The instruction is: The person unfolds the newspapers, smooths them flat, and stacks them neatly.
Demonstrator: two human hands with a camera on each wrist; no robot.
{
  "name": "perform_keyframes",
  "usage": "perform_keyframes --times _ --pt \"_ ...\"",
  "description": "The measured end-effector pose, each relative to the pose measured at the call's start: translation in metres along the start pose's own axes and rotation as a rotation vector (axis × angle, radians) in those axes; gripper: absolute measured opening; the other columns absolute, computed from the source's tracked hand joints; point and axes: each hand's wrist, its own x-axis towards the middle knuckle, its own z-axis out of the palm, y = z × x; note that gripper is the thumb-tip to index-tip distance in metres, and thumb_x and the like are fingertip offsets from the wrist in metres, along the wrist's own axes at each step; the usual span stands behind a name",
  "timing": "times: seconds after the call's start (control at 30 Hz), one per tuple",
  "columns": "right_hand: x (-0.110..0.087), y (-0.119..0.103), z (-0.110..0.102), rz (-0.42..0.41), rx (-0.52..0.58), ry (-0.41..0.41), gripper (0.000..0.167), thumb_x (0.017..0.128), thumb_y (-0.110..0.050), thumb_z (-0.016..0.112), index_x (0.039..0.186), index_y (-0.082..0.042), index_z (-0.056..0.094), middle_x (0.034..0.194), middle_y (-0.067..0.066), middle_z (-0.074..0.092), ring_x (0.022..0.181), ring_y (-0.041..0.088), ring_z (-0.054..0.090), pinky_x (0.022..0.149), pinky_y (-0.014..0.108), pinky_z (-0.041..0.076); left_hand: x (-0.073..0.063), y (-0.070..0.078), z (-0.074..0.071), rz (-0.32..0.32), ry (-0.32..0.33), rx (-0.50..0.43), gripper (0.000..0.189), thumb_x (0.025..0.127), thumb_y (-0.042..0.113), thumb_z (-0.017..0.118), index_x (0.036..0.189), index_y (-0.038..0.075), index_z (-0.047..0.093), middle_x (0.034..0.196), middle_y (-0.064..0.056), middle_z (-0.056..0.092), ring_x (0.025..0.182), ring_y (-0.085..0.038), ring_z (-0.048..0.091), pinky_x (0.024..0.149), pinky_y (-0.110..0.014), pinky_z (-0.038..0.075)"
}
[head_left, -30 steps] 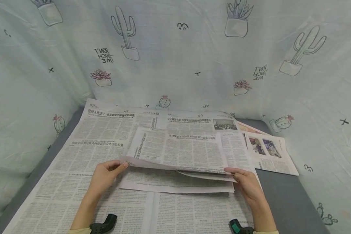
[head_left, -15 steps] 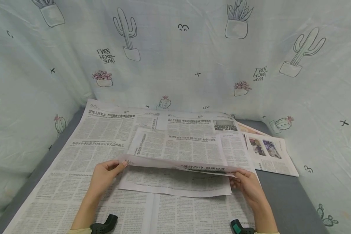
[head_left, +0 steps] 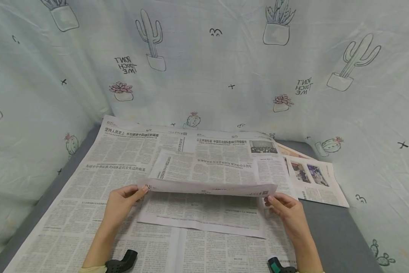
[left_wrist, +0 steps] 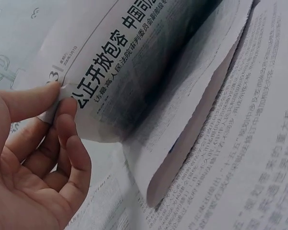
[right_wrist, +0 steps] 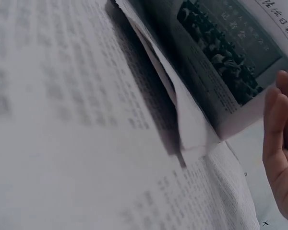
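A folded newspaper (head_left: 207, 168) lies on a larger spread newspaper (head_left: 71, 212). Its near edge is lifted and curls toward me, with darker layers below. My left hand (head_left: 120, 204) pinches the left corner of that raised edge between thumb and fingers; the left wrist view shows this newspaper corner (left_wrist: 55, 96) under the thumb. At the other end, my right hand (head_left: 289, 212) holds the right corner with thumb and fingertips. In the right wrist view the fingers (right_wrist: 277, 112) stand at the sheet's margin beside a printed photo (right_wrist: 221, 52), and the thumb is hidden.
More newspapers (head_left: 313, 180) with colour photos lie at the right on the grey tabletop (head_left: 327, 223). A pale curtain (head_left: 197, 76) printed with cacti hangs behind and along both sides. Dark devices (head_left: 122, 261) are strapped to both wrists.
The raised edge has rolled further toward me, hiding the headline seen half a second ago. My right hand has shifted slightly up and its grip has changed; the left stays nearly still.
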Motion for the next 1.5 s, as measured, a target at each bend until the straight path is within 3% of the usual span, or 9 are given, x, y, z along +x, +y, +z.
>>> perform_keyframes --times 0.2,0.33,0.6,0.93,1.27,1.5 --pt "-0.003 0.002 0.002 0.009 -0.087 0.117 0.031 0.090 -0.018 0.075 0.100 0.010 0.068 0.085 0.007 0.071 0.082 0.017 0.066 0.070 0.029 0.054 0.001 -0.003 0.000 0.046 -0.044 0.023 0.043 0.087 0.044 0.074 0.090 0.001 0.075 0.087 -0.013 0.068 0.081 -0.022 0.056 0.069 -0.033 0.048" --pt "-0.003 0.000 0.004 0.044 -0.107 0.142 0.031 0.088 -0.020 0.077 0.099 0.008 0.070 0.085 0.007 0.072 0.081 0.016 0.066 0.071 0.029 0.054 0.000 -0.005 0.000 0.048 -0.065 0.006 0.042 0.087 0.042 0.075 0.090 0.000 0.075 0.089 -0.013 0.069 0.081 -0.022 0.056 0.070 -0.034 0.048" --pt "0.000 0.003 0.003 0.050 -0.141 0.146 0.030 0.088 -0.022 0.077 0.098 0.006 0.071 0.085 0.006 0.072 0.082 0.016 0.066 0.072 0.028 0.054 -0.001 -0.004 0.001 0.055 -0.047 0.001 0.043 0.087 0.044 0.075 0.092 0.001 0.076 0.090 -0.014 0.070 0.084 -0.024 0.060 0.072 -0.034 0.051" --pt "0.001 0.006 -0.001 0.058 -0.074 0.137 0.028 0.089 -0.020 0.076 0.099 0.005 0.071 0.087 0.005 0.072 0.084 0.017 0.067 0.075 0.029 0.054 0.002 -0.002 0.005 0.112 -0.044 -0.022 0.037 0.088 0.040 0.074 0.093 0.003 0.076 0.090 -0.016 0.070 0.080 -0.021 0.060 0.069 -0.034 0.053" --pt "0.002 0.004 0.002 0.073 -0.039 0.147 0.031 0.089 -0.018 0.076 0.099 0.010 0.069 0.087 0.005 0.072 0.084 0.017 0.067 0.075 0.029 0.054 -0.001 0.004 0.004 0.098 -0.021 -0.029 0.035 0.088 0.037 0.075 0.097 0.004 0.076 0.091 -0.014 0.069 0.081 -0.021 0.061 0.069 -0.032 0.052" --pt "0.004 -0.001 0.002 0.099 0.021 0.122 0.019 0.088 -0.016 0.076 0.094 0.002 0.074 0.086 0.004 0.073 0.084 0.016 0.068 0.076 0.029 0.054 -0.005 0.008 0.003 0.097 0.025 -0.015 0.033 0.087 0.037 0.077 0.094 0.005 0.076 0.089 -0.011 0.070 0.080 -0.018 0.061 0.067 -0.027 0.048"
